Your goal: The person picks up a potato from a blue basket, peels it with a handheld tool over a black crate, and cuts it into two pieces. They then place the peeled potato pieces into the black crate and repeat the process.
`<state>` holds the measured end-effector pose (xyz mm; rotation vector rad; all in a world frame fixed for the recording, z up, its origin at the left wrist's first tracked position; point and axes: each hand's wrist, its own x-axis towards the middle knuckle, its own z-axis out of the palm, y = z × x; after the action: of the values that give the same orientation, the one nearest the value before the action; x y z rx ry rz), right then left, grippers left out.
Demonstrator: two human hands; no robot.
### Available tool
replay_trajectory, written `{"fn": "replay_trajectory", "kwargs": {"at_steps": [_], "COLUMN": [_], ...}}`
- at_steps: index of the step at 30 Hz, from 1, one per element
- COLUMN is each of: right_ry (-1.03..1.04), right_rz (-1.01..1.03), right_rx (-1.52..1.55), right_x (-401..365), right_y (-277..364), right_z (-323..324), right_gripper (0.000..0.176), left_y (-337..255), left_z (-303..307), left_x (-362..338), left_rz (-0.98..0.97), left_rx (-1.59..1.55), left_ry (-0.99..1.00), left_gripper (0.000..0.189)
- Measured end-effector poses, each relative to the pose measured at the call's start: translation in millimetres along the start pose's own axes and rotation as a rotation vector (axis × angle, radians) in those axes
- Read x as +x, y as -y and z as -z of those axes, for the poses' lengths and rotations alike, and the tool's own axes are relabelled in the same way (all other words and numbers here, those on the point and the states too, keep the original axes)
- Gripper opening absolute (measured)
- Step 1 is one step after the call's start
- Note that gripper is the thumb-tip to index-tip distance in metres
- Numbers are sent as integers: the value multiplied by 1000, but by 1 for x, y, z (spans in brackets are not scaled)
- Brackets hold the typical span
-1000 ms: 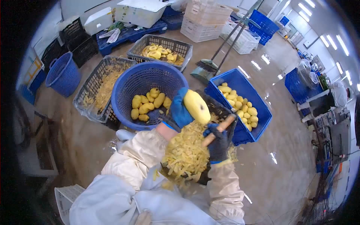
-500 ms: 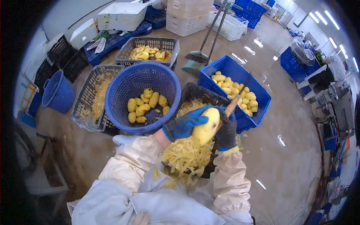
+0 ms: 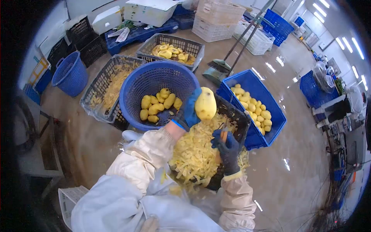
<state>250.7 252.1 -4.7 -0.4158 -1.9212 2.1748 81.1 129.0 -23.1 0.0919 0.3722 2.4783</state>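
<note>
My left hand (image 3: 188, 112), in a blue glove, is closed around a large peeled potato (image 3: 205, 104) with a few dark spots and holds it up. Lower and to the right, my right hand (image 3: 228, 149), in a dark glove, grips a wooden-handled knife (image 3: 223, 135); its thin blade is hard to make out. The knife is apart from the potato. Beneath both hands, a black crate (image 3: 241, 125) is heaped with yellow peelings (image 3: 197, 150). A round blue basket (image 3: 129, 83) holding several unpeeled potatoes (image 3: 154, 104) stands left of my left hand.
At the right, a blue crate (image 3: 276, 129) holds many peeled potatoes (image 3: 255, 110). Behind the basket are a crate of peelings (image 3: 112, 87) and a crate of cut pieces (image 3: 170, 52). A broom and dustpan (image 3: 216, 69) stand on the wet floor (image 3: 293, 127).
My left hand has raised the potato and turned it more upright. My right hand has moved down with the knife, away from the potato. The view has shifted a little.
</note>
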Motion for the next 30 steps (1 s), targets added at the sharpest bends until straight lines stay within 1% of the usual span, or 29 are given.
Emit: {"fn": "replay_trajectory", "kwargs": {"at_steps": [2, 3, 4, 6, 8, 10, 12, 13, 15, 16, 18, 21, 22, 23, 24, 25, 27, 28, 29, 30], "right_ry": [66, 79, 79, 77, 85, 91, 40, 36, -26, -28, -42, -19, -19, -12, -4, -6, 51, 50, 29, 9], "right_rz": [131, 44, 43, -30, 1, 30, -20, -20, 97, 96, -18, -69, -70, 2, 76, 74, -102, -104, 6, 116], "right_rx": [-244, -225, -227, -92, -95, -96, -285, -285, -477, -476, -355, -301, -301, -366, -430, -428, -370, -370, -369, -367], "right_x": [-2, -6, -7, -8, -8, -8, -8, -5, 3, 4, 7, 8, 12, 20, 22, 23, 22, 23, 26, 28], "right_y": [-14, -5, -5, -6, -12, -12, -9, -16, -30, -32, -32, -25, -33, -49, -46, -43, -32, -36, -44, -52], "right_z": [0, -5, -7, -13, -15, -20, -22, -21, -21, -22, -27, -30, -27, -23, -27, -27, -30, -29, -29, -29], "right_gripper": [15, 12, 12, 10, 8, 9, 16, 16, 23, 23, 28, 30, 30, 30, 31, 31, 32, 32, 30, 29], "left_y": [-3, -4, -4, -4, -3, -1, 1, 3, 6, 8, 10, 11, 11, 10, 10, 10, 12, 14, 18, 24], "left_z": [-5, -6, -7, -9, -9, -11, -6, -3, 4, 9, 12, 5, 0, -4, -7, -10, -15, -16, -10, 3], "left_x": [-1, -1, -1, 0, 1, 2, 5, 8, 15, 18, 20, 17, 14, 11, 10, 8, 3, 1, 3, 7], "left_rz": [-24, -22, -17, -20, -25, -66, -79, -98, -124, -152, -146, -134, -126, -125, -116, -106, -97, -90, -89, -39], "left_rx": [4, -3, -8, 4, 16, 30, 20, 12, 45, 79, 70, 63, 66, 66, 93, 120, 120, 120, 121, 61], "left_ry": [-30, -44, -57, -75, -95, -65, -77, -87, -85, -84, -83, -87, -92, -94, -77, -60, -82, -106, -106, -64], "left_gripper": [30, 30, 30, 30, 31, 28, 27, 25, 27, 29, 29, 29, 30, 30, 26, 23, 23, 24, 24, 28]}}
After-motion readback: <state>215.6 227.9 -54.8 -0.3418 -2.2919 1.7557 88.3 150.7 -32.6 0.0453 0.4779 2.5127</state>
